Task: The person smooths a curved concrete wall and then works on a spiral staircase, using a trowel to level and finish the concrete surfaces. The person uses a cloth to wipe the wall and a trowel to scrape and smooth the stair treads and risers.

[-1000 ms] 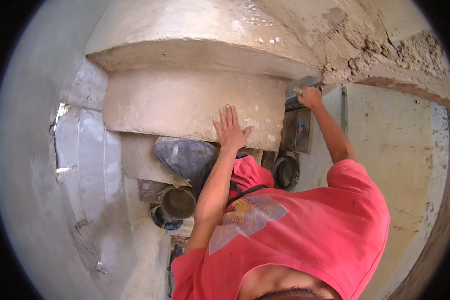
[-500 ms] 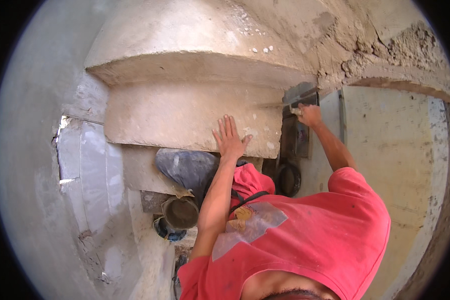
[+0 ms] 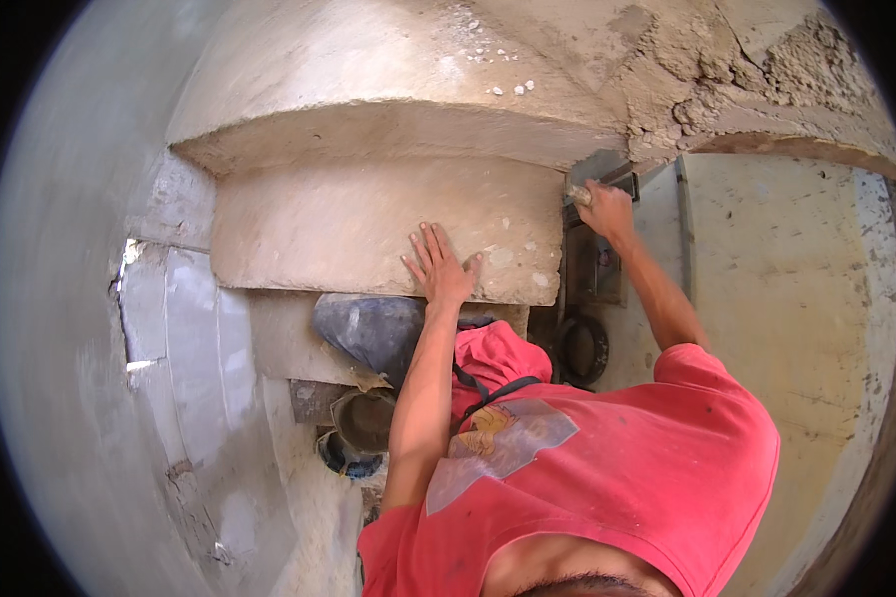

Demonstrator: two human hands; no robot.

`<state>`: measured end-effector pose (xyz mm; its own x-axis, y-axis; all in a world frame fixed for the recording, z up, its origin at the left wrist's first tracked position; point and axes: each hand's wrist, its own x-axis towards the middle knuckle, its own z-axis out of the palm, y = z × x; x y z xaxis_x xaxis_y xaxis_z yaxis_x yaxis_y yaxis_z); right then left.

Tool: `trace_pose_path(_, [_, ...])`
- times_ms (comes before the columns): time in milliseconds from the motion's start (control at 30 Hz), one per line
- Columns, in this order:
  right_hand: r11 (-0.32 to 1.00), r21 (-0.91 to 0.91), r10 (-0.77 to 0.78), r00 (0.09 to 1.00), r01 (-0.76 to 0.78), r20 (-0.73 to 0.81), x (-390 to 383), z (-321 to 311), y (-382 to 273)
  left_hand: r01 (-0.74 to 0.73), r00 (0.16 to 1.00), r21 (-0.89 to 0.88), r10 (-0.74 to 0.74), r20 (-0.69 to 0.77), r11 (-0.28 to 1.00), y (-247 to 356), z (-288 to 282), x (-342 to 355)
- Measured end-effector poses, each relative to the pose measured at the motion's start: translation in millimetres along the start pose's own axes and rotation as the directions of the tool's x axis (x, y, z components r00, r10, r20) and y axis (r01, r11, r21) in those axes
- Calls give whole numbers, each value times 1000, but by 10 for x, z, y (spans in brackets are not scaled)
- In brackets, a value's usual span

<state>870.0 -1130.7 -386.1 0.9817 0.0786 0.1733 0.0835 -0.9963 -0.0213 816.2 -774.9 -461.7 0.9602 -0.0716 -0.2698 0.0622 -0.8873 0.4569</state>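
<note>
My left hand (image 3: 440, 267) lies flat with fingers spread on a broad tan plastered step (image 3: 338, 224), near its front edge. Beyond the right end of this step, my right hand (image 3: 605, 211) is closed around a hand tool with a short pale handle (image 3: 579, 195). The tool's working end is hard to make out against the step's side. A higher step (image 3: 368, 65) with a curved front edge rises behind, with white crumbs (image 3: 509, 90) scattered on it. My bent knee in grey trousers (image 3: 368, 328) is against the step's front edge.
Below my left forearm stand a bucket (image 3: 342, 422) and a dark blue-rimmed container (image 3: 331, 462). A dark round tub (image 3: 601, 350) is below my right arm. Rough mortar (image 3: 702, 75) covers the far right ledge. A grey wall (image 3: 70, 298) closes the left side, a pale panel (image 3: 777, 298) the right.
My right hand has moved slightly up and left with the tool, whose thin end no longer shows over the step. The left hand stays flat on the step; the view has shifted a little.
</note>
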Motion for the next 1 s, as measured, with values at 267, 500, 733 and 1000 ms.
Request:
trace_pose_path(267, [994,-94,-40,975,62,216,645,-19,-562,5,999,12,-6,53,1000,-70,-50,-4])
trace_pose_path(500, [985,-150,-44,961,88,272,775,-138,-715,-18,1000,4,18,1,1000,-64,-33,-3])
trace_pose_path(733, [995,-42,-80,990,85,114,709,-41,-778,15,998,-5,-15,55,1000,-52,-61,-17])
trace_pose_path(1000, [993,46,-117,986,112,122,667,33,-834,31,996,17,-32,87,999,-48,-70,-32])
